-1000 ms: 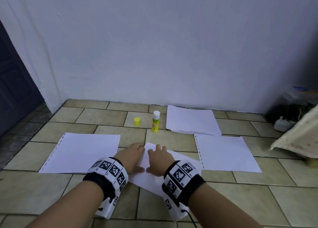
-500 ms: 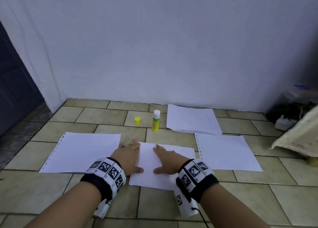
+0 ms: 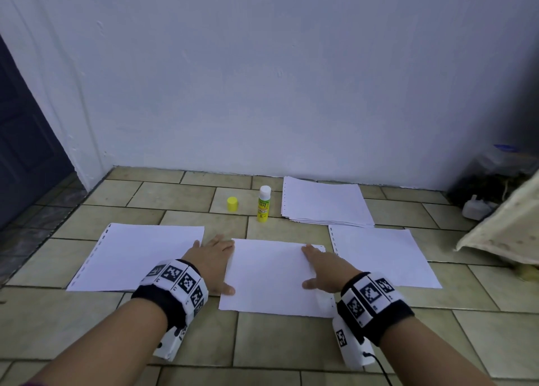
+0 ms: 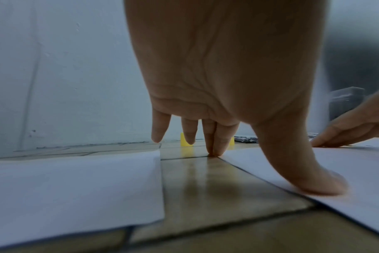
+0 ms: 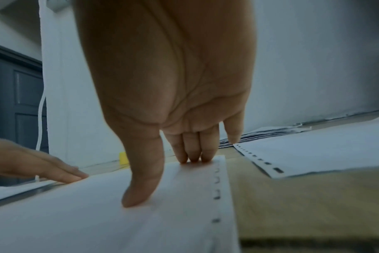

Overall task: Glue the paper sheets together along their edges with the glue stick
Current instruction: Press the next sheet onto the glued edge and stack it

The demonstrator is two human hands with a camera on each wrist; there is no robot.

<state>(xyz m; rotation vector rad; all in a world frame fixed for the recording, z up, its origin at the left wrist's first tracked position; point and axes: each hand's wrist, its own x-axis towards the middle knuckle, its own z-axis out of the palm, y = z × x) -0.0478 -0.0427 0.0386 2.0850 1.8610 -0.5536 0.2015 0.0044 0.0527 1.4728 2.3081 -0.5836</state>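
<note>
A white middle sheet lies flat on the tiled floor between a left sheet and a right sheet. My left hand rests with straight fingers at the middle sheet's left edge, thumb on the paper. My right hand presses flat on its right side beside the punched holes. An uncapped yellow glue stick stands upright behind, its yellow cap to the left. Neither hand holds anything.
A stack of white paper lies at the back right near the wall. A cream cloth-covered object and dark clutter with a white bottle fill the right corner. A dark door stands at the left.
The middle sheet has turned from skewed to square with the floor tiles. Both hands have slid apart from its centre to its left and right edges.
</note>
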